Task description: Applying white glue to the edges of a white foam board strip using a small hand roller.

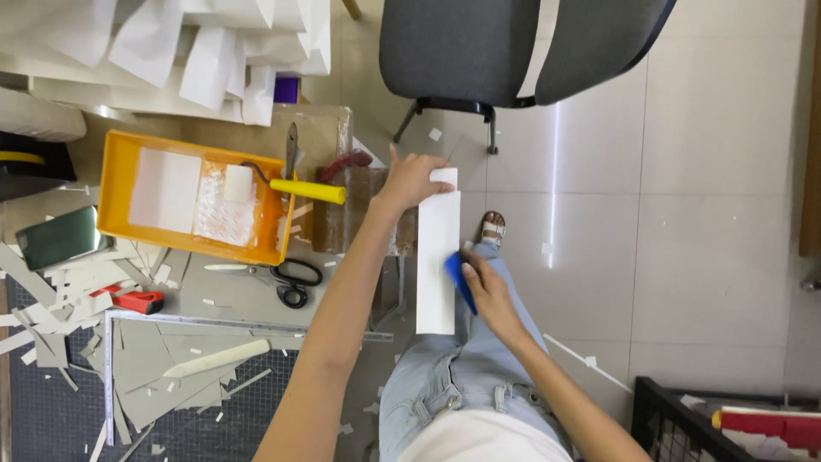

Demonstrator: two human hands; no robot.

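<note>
Head view: a long white strip of board [438, 257] lies lengthwise over the person's lap, above the light blue jeans [445, 376], its far end pointing toward the grey chair [513, 43]. The left hand [413, 178] grips the strip's far end, fingers curled round the top edge with the thumb spread out to the side, so it is closed on the strip. The right hand [486, 287] sits at the strip's right edge, about two thirds of the way down, fingers closed around a small blue scraper [458, 278] whose blade presses against the white surface. The strip thus runs between the two hands, the left at its top and the right beside its lower half.

To the left, on the worktable [231, 299], stands a yellow paint tray [192, 197] with a yellow-handled roller [291, 186] resting in it. Black-handled scissors [286, 278] lie just below the tray, a red utility knife [132, 299] further left, and a pale bone folder [218, 358] rests among grey card offcuts. A sandalled foot [492, 229] shows on the tiled floor.
</note>
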